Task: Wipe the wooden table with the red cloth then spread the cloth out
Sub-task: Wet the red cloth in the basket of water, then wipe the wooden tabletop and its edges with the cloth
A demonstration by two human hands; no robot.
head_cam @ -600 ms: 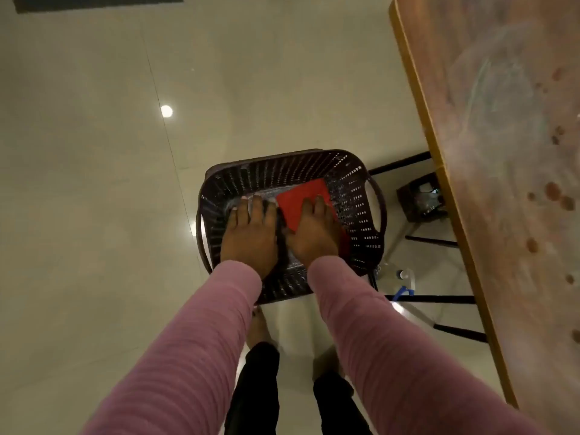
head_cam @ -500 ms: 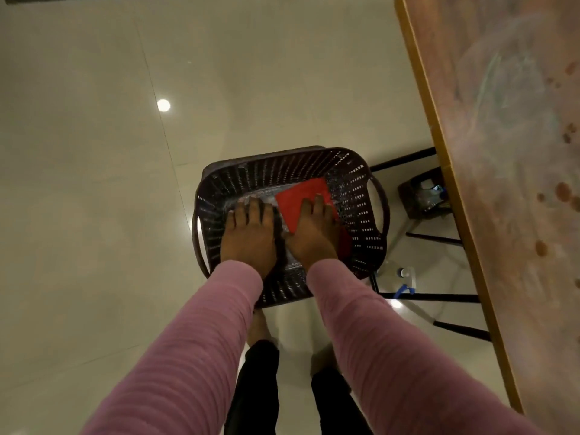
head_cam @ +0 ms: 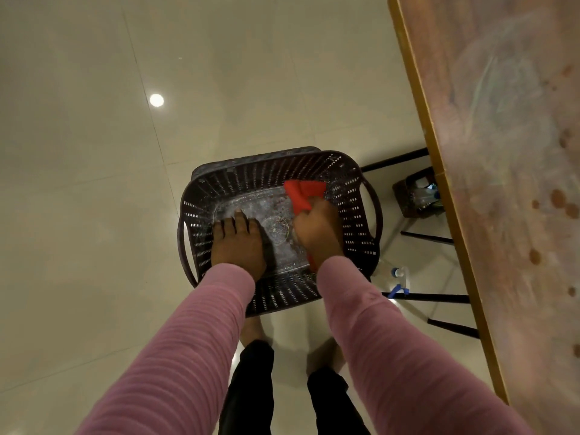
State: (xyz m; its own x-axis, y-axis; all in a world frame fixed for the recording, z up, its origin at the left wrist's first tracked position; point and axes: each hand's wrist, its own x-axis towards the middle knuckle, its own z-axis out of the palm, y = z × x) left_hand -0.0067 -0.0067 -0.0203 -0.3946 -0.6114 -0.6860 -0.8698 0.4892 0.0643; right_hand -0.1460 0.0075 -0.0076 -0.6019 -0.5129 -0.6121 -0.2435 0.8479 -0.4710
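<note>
The red cloth (head_cam: 303,195) is bunched up inside a dark perforated plastic basket (head_cam: 348,183) that sits on the floor. My right hand (head_cam: 317,233) is closed around the cloth's near end, and a little red shows below my wrist. My left hand (head_cam: 238,243) rests palm down on the left side of the basket's bottom, fingers together, holding nothing. The wooden table (head_cam: 514,189) runs along the right edge of the view, its top marked with dark spots and pale smears.
Black table legs (head_cam: 439,298) and a small dark bin (head_cam: 417,196) stand under the table's edge. A clear bottle with a blue cap (head_cam: 396,273) lies on the floor by the basket. Glossy tiled floor (head_cam: 94,183) spreads to the left. My feet are just behind the basket.
The cloth lay flat under my right hand; now that hand has gathered it into a bunch at the basket's right. My left hand has slid slightly left and back.
</note>
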